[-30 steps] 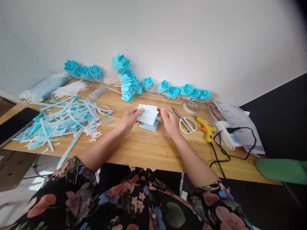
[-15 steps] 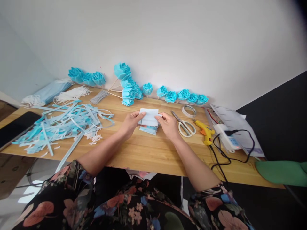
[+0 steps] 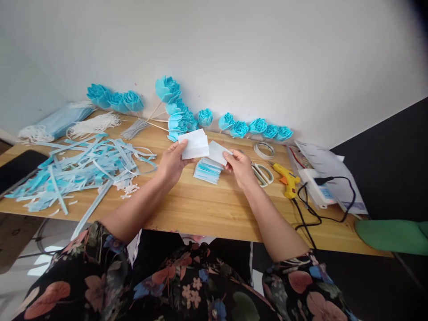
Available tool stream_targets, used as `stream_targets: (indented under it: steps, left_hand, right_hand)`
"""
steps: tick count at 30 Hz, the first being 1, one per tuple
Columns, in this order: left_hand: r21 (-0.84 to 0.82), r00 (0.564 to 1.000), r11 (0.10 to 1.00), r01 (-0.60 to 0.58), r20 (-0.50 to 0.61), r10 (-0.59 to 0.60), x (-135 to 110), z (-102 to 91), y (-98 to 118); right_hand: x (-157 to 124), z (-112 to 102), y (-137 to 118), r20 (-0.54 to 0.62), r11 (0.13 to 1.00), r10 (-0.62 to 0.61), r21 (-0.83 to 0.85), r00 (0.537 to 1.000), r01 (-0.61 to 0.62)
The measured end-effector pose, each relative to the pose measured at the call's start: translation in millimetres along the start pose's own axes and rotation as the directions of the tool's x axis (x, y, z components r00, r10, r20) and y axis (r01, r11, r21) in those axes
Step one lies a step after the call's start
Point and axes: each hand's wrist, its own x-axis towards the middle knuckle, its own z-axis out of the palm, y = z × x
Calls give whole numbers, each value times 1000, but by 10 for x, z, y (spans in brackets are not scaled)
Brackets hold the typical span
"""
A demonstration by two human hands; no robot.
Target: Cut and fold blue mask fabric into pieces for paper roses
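Note:
My left hand (image 3: 173,164) pinches a white rectangular fabric piece (image 3: 195,145) between thumb and fingers. In my right hand (image 3: 241,167) is another pale fabric piece (image 3: 217,152), gripped at its right edge. The two pieces are side by side, close together. Below them on the table lies a stack of light blue and white fabric pieces (image 3: 207,171), its far side partly covered by what I hold. Scissors (image 3: 264,174) with cream handles rest just right of my right hand, their blades hidden behind it.
Blue fabric flowers (image 3: 182,118) lean along the wall. Fabric strips (image 3: 87,171), grey wires (image 3: 134,128), face masks (image 3: 62,120) and a phone (image 3: 20,169) lie left. On the right are a tape roll (image 3: 264,150), a yellow glue gun (image 3: 286,178) and a power strip (image 3: 316,189) with cords.
The fabric held together over the stack is now parted into two pieces, one in each hand. My left hand has moved left and slightly up, and more of the stack shows.

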Motion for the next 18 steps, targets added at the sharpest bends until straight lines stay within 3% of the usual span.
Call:
stream_targets:
  steps: [4, 7, 9, 11, 14, 18]
  left_hand:
    - [8, 1000, 1000, 5, 21, -5, -18, 10, -26]
    - [30, 999, 999, 15, 50, -16, -36, 20, -43]
    - [41, 997, 999, 30, 75, -33, -47, 27, -48]
    - [48, 995, 998, 49, 89, -53, -55, 34, -51]
    - [64, 990, 995, 82, 108, -88, -65, 42, -65]
    - [96, 979, 989, 111, 159, -125, -84, 51, -115]
  right_hand:
    - [1, 19, 99, 70, 966, -63, -248, 996, 78]
    - [-8, 25, 111, 112, 783, -202, -579, 973, 229]
    - [-25, 28, 74, 104, 707, -298, -644, 949, 293]
    - [-51, 29, 20, 58, 770, -355, -547, 933, 327]
    - [-96, 44, -45, 31, 906, -321, -282, 946, 317]
    - [-152, 97, -71, 129, 941, -257, -192, 958, 278]
